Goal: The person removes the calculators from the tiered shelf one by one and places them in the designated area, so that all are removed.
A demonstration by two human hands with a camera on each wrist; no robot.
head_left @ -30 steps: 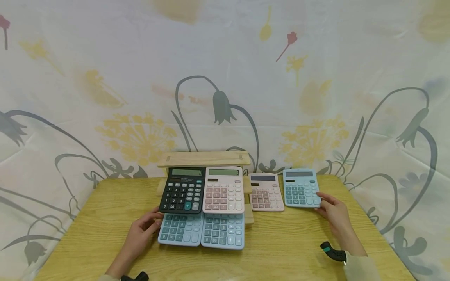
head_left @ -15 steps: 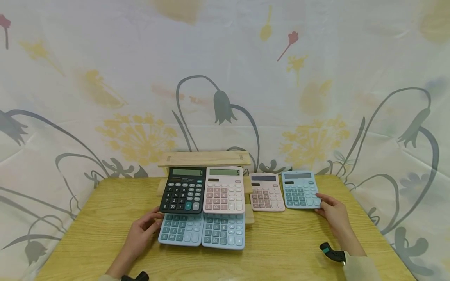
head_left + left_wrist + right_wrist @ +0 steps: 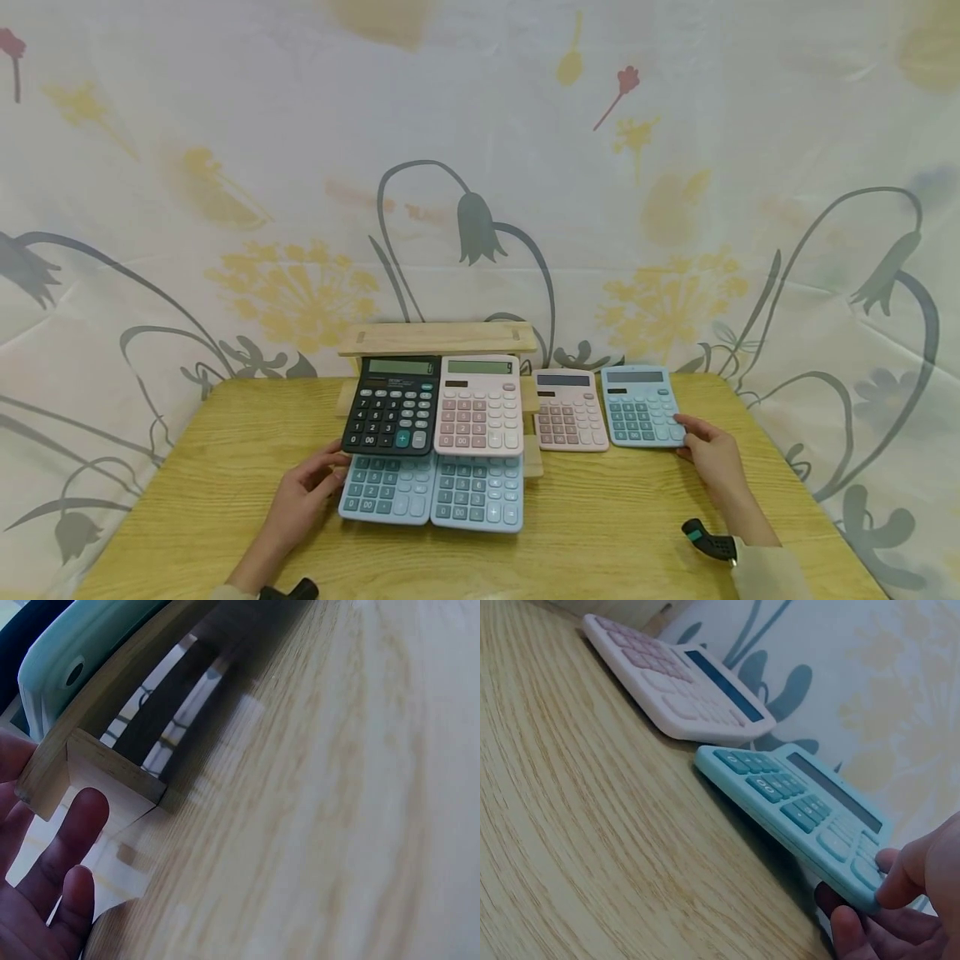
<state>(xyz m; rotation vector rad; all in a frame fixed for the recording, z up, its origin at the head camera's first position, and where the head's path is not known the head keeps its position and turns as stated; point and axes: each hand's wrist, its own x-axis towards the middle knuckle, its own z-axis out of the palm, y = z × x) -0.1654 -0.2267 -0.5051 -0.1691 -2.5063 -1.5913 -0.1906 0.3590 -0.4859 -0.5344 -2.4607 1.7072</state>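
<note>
My right hand (image 3: 716, 462) pinches the lower right corner of a light blue calculator (image 3: 641, 400). In the right wrist view, the thumb lies on top and fingers curl beneath; the blue calculator (image 3: 795, 802) is tilted, its held edge raised over the table. Just left of it lies a pink calculator (image 3: 567, 412). My left hand (image 3: 300, 492) grips the left side of a wooden stand (image 3: 438, 337); in the left wrist view, fingers (image 3: 64, 847) curl at the end of its wooden slat (image 3: 45, 780). The left thumb is hidden in that view.
On the stand's upper tier are a black calculator (image 3: 390, 408) and a pink calculator (image 3: 477, 408). Below them, two light blue calculators (image 3: 386, 492) sit side by side, their tops hidden. The wooden table (image 3: 600, 525) ends at a flower-patterned cloth (image 3: 480, 125) behind.
The blue calculator in my right hand has shifted slightly left, closer to the pink one beside the stand. My left hand keeps its place at the stand.
</note>
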